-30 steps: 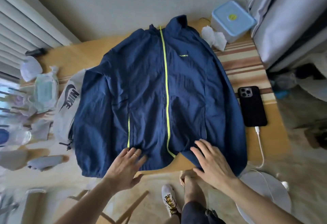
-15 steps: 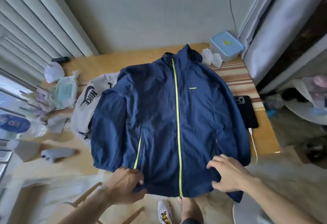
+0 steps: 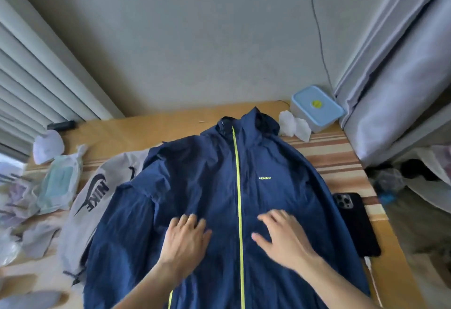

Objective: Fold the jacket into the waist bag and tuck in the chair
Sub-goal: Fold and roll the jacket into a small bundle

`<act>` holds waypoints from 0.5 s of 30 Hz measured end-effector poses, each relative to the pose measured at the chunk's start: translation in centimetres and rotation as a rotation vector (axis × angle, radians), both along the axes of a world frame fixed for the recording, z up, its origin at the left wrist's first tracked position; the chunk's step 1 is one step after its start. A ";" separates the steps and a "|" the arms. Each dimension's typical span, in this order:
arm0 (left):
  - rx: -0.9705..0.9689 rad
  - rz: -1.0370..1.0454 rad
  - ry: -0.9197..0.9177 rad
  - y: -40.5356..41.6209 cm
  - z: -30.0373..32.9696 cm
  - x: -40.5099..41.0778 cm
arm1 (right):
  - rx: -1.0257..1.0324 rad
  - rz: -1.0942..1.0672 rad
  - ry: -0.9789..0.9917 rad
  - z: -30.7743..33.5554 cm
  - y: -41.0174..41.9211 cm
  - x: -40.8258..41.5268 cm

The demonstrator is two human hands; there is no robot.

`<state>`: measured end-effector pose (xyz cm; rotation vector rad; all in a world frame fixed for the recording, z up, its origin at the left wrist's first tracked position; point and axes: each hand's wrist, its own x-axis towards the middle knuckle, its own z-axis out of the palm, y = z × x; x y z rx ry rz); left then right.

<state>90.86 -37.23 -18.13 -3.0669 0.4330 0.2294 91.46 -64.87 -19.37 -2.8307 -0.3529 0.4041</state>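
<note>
Head camera view: a navy jacket [image 3: 219,206] lies front-up, zipped, on a wooden table [image 3: 156,125]. Both hands rest palm-down on it — left hand [image 3: 185,238] and right hand [image 3: 283,238] either side of the yellow zip [image 3: 238,186], fingers spread flat, gripping nothing — apparently pressing the fabric smooth for folding. A grey waist bag [image 3: 97,194] lies partly beneath the jacket's left sleeve. No chair is identifiable.
</note>
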 end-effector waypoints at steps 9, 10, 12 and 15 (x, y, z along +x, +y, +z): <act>-0.499 0.432 0.000 -5.1 1.3 28.3 | 0.524 -0.685 0.054 5.3 1.4 28.5; -0.506 0.460 0.069 -5.5 0.7 30.4 | 0.568 -0.752 0.176 5.4 1.8 30.2; -0.520 0.526 0.230 -6.1 -0.6 32.7 | 0.705 -0.870 0.412 4.0 2.7 32.8; -0.687 0.622 0.344 -6.3 -1.6 34.0 | 0.926 -0.932 0.560 1.6 3.1 35.2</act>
